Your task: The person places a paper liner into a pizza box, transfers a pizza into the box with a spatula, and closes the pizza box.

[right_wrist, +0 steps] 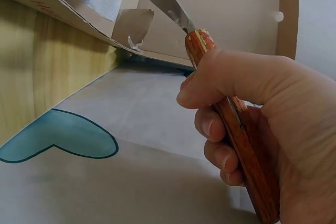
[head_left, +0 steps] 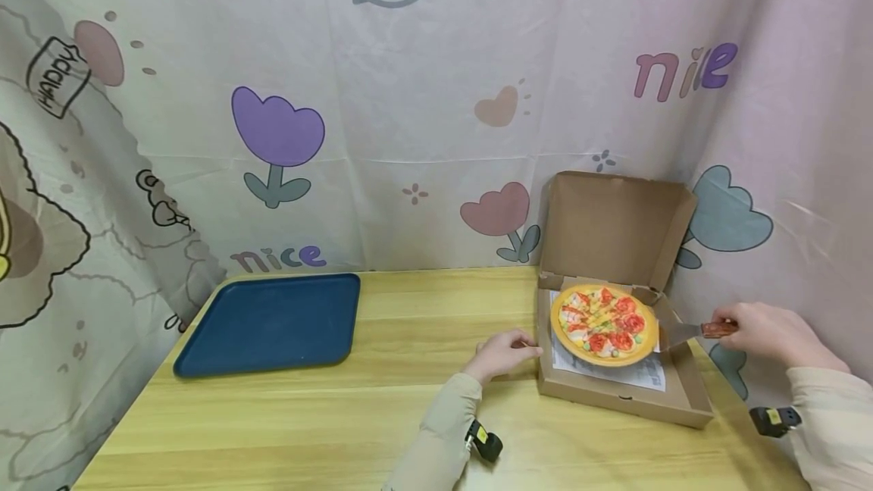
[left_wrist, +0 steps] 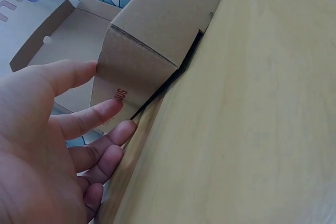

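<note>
A round pizza [head_left: 604,324] with tomato slices is in an open cardboard pizza box [head_left: 624,403], above a printed paper sheet [head_left: 651,376]. My right hand [head_left: 774,330] grips the wooden handle [right_wrist: 247,153] of a pizza server [head_left: 682,334]. The server's metal blade reaches over the box's right wall to the pizza's right edge; its tip is hidden there. My left hand [head_left: 503,354] is at the box's left side. In the left wrist view, fingertips [left_wrist: 116,103] touch the cardboard wall, curled around nothing.
A dark blue tray [head_left: 269,326] lies on the left of the wooden table [head_left: 409,400]. The box's raised lid [head_left: 614,229] leans back near a printed cloth [head_left: 409,97] hanging behind and at both sides. The box sits by the table's right edge.
</note>
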{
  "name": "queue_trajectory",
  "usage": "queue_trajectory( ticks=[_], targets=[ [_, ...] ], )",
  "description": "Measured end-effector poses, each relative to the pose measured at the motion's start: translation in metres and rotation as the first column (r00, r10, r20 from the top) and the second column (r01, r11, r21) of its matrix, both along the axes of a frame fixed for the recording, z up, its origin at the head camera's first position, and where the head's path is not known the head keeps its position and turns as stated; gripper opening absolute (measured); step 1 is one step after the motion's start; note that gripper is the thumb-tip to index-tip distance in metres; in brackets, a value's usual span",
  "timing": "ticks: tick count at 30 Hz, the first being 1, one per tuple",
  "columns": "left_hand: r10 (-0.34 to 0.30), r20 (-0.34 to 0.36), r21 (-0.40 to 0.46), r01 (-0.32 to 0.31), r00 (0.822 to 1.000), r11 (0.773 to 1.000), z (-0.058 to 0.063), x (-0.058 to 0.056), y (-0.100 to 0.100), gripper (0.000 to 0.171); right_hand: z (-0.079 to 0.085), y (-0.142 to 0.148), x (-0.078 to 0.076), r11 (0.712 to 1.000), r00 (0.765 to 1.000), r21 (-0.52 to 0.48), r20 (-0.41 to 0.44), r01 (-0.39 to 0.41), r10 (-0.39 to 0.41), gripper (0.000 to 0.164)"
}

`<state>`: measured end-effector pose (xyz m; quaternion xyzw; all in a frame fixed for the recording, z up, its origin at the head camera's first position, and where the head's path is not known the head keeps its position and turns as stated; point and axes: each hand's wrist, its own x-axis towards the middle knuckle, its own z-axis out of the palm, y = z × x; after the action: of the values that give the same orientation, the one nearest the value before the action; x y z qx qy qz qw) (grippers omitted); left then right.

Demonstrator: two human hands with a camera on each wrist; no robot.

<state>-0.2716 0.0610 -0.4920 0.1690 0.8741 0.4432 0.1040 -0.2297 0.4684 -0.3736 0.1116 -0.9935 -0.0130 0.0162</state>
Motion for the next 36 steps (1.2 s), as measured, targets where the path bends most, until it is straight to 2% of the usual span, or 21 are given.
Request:
queue_trajectory(
  ticks=[5, 17, 36],
  targets=[
    [0.011, -0.019, -0.012, -0.011, 1.000, 1.000, 0.0004, 0.0005, 0.0005, 0.025, -0.0020, -0.0022, -0.0002, 1.000, 1.000, -0.005, 0.011, 0.001, -0.001, 0.014],
    [0.093, -0.098, -0.113, -0.104, 0.991, 0.988, 0.0065, 0.0061, 0.0063, 0.019, -0.0019, -0.0043, -0.0018, 1.000, 0.999, -0.009, 0.046, 0.016, -0.015, 0.014],
    [0.095, -0.086, -0.100, -0.104, 0.992, 0.990, 0.0042, 0.0065, 0.0059, 0.018, -0.0060, 0.0007, -0.0064, 1.000, 0.995, -0.008, 0.095, 0.027, -0.026, 0.012]
  ],
)
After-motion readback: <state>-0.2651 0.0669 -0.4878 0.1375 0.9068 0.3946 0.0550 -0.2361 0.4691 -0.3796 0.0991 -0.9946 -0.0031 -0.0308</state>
